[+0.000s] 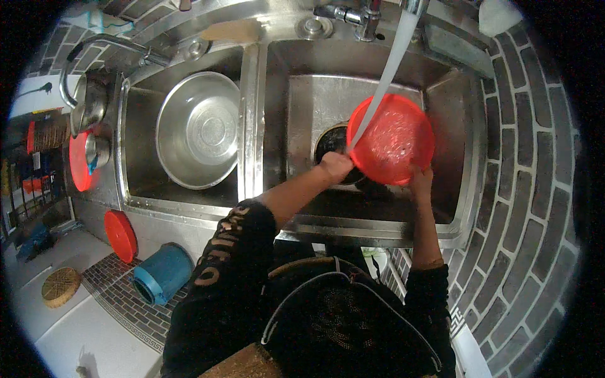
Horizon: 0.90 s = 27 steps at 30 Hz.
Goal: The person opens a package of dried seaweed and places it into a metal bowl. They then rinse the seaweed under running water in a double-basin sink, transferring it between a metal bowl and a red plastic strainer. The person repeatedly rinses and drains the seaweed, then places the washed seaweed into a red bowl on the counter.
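Note:
A red plastic basin point(397, 137) hangs over the right sink bay point(314, 90), gripped at its rim by both hands. My left hand point(337, 167) closes on the lower left edge, and my right hand point(420, 182) holds the lower right edge. From the faucet point(416, 6), a stream of water point(388, 71) runs down to the basin's left side. The inside of the basin looks wet and shiny. Partly hidden beneath the basin and my left hand is a dark round vessel point(326, 141) in the sink.
The left bay holds a large metal basin point(198, 132). A metal divider point(251, 118) separates the bays. Metal pots point(90, 106) and a red lid point(80, 163) stand farther left. On the floor are a blue bucket point(165, 274) and a red tub point(120, 236). A brick-patterned wall point(524, 141) borders the right.

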Motion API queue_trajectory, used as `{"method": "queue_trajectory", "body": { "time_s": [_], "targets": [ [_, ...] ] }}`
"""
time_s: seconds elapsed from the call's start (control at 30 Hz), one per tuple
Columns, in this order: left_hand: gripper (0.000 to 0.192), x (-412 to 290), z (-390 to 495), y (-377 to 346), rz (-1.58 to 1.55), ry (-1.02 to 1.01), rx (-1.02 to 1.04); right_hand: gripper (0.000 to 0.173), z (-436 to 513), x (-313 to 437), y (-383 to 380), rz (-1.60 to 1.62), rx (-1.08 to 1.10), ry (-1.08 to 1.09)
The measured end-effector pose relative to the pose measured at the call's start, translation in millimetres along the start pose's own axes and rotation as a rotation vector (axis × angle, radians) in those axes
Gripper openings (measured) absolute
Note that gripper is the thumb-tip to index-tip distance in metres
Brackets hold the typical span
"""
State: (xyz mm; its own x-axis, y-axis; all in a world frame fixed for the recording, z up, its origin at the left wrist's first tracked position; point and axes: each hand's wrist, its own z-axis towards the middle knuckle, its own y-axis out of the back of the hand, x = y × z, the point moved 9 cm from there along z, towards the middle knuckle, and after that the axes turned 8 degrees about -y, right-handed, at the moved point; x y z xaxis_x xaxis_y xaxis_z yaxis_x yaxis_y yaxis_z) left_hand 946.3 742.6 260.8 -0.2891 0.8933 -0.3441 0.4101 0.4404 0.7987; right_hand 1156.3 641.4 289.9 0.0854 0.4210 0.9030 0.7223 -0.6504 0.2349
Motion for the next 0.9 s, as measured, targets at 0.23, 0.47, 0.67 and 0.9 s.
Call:
{"method": "queue_trajectory", "body": {
  "time_s": [0.23,0.47,0.67,0.9],
  "targets": [
    [0.025,32,-63,19,-0.424,0.216,-0.467,0.048,-23,-32,-62,0.211,0.423,-0.715],
    [0.015,64,-71,-30,-1.361,0.472,-0.481,0.043,-48,13,-139,0.708,0.671,-0.659],
    [0.013,57,-72,-24,-1.774,0.475,-0.587,0.043,-43,39,-163,0.865,0.666,-0.621],
    [0.010,41,-53,-30,-1.940,0.607,-0.532,0.043,-59,13,-174,0.794,0.637,-0.888]
  ]
}}
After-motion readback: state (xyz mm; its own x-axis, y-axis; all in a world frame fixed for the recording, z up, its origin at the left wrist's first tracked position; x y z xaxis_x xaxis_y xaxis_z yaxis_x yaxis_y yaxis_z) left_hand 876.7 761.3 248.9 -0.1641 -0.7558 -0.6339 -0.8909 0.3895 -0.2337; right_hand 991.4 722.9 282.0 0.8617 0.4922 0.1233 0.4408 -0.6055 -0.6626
